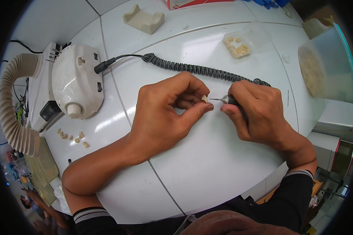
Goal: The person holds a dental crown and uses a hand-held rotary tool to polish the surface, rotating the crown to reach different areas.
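Observation:
Over the middle of the white tabletop (208, 164), my left hand (162, 107) pinches a small cream tooth-like piece (204, 98) between thumb and fingertips. My right hand (261, 111) is wrapped round a black rotary handpiece (231, 100) with a silver nose. From that nose a thin metal bur (215, 99) points left, its tip at or very near the piece; whether they touch I cannot tell. A black coiled cord (200, 69) runs behind both hands, its right end close to my right hand.
The cord plugs into a white control unit (76, 80) at left, beside a ribbed hose (11, 90). Loose cream pieces (70, 137) lie near my left forearm. A clear box (236, 49) of similar pieces, a beige cradle (144, 19) and a large tub (327, 66) stand farther back.

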`<state>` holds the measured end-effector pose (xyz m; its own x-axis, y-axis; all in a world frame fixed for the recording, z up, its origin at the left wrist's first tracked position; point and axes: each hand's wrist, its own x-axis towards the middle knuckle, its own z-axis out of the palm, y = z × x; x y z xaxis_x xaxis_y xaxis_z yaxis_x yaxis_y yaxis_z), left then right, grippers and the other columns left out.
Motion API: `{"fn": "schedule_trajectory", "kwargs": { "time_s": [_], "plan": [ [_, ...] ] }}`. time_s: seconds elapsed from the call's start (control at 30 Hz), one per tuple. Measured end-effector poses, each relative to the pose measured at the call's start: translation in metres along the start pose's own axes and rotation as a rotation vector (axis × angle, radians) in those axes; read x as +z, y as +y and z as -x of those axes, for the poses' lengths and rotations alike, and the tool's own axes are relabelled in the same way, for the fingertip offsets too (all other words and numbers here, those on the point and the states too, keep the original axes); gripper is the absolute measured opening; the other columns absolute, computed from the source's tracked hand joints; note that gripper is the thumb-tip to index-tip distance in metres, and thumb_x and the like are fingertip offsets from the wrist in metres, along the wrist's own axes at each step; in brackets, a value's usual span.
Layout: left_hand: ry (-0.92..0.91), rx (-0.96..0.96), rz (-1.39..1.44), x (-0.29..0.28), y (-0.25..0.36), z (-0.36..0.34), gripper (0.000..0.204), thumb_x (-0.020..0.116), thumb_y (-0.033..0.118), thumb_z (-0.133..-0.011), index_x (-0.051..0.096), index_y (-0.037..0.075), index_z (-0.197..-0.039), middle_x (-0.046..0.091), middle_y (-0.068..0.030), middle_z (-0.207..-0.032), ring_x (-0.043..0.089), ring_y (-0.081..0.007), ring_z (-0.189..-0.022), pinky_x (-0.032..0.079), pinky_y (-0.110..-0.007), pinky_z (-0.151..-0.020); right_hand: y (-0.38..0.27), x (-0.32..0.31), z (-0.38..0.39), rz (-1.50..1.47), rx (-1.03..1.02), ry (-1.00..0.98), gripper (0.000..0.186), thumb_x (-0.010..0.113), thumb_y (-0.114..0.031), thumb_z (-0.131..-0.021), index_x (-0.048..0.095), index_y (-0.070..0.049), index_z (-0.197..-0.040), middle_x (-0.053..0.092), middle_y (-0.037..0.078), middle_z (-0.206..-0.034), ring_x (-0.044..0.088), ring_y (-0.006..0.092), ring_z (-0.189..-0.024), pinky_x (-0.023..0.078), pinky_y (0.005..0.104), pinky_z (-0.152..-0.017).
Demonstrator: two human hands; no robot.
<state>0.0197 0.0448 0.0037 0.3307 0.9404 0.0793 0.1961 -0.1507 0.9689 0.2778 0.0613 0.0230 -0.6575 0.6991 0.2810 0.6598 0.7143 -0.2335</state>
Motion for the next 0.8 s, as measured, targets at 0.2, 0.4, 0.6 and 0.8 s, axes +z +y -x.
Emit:
{"fn": "schedule_trajectory", "kwargs": {
  "time_s": [0.2, 0.4, 0.6, 0.8],
  "plan": [
    [-0.006, 0.028, -0.036, -0.0009, -0.0007, -0.0005, 0.020, 0.089, -0.003, -0.097, 0.076, -0.002, -0.113, 0.081, -0.0062, -0.107, 0.077, -0.0096, -0.096, 0.065, -0.026, -0.087, -0.0005, -0.0009, -0.0012, 0.021, -0.018, -0.007, 0.035, 0.080, -0.034, -0.105, 0.061, -0.008, -0.091, 0.057, 0.005, -0.074, 0.060, 0.0257, -0.054, 0.045, 0.0401, -0.050],
    [0.008, 0.047, -0.031, 0.0014, -0.0030, 0.0011, 0.020, 0.089, -0.002, -0.096, 0.078, -0.002, -0.113, 0.081, -0.0059, -0.105, 0.076, -0.0096, -0.093, 0.063, -0.025, -0.083, -0.0013, -0.0035, -0.0014, 0.029, -0.024, -0.039, 0.035, 0.079, -0.035, -0.105, 0.062, -0.009, -0.091, 0.057, 0.005, -0.072, 0.060, 0.0249, -0.054, 0.045, 0.0398, -0.050],
    [-0.007, 0.045, -0.069, 0.0012, -0.0023, 0.0012, 0.020, 0.087, -0.002, -0.096, 0.078, -0.003, -0.114, 0.082, -0.0070, -0.107, 0.076, -0.0100, -0.093, 0.063, -0.026, -0.083, -0.0015, -0.0031, -0.0009, 0.055, -0.032, -0.054, 0.034, 0.078, -0.037, -0.107, 0.063, -0.010, -0.093, 0.057, 0.004, -0.072, 0.061, 0.0246, -0.056, 0.046, 0.0396, -0.052],
    [-0.002, 0.030, -0.063, 0.0011, -0.0020, 0.0008, 0.019, 0.087, -0.002, -0.096, 0.078, -0.003, -0.112, 0.082, -0.0068, -0.106, 0.075, -0.0102, -0.091, 0.063, -0.026, -0.083, -0.0034, -0.0043, -0.0016, 0.085, -0.026, -0.063, 0.035, 0.077, -0.038, -0.108, 0.062, -0.010, -0.093, 0.058, 0.004, -0.073, 0.062, 0.0237, -0.057, 0.047, 0.0392, -0.053]
  ]
}}
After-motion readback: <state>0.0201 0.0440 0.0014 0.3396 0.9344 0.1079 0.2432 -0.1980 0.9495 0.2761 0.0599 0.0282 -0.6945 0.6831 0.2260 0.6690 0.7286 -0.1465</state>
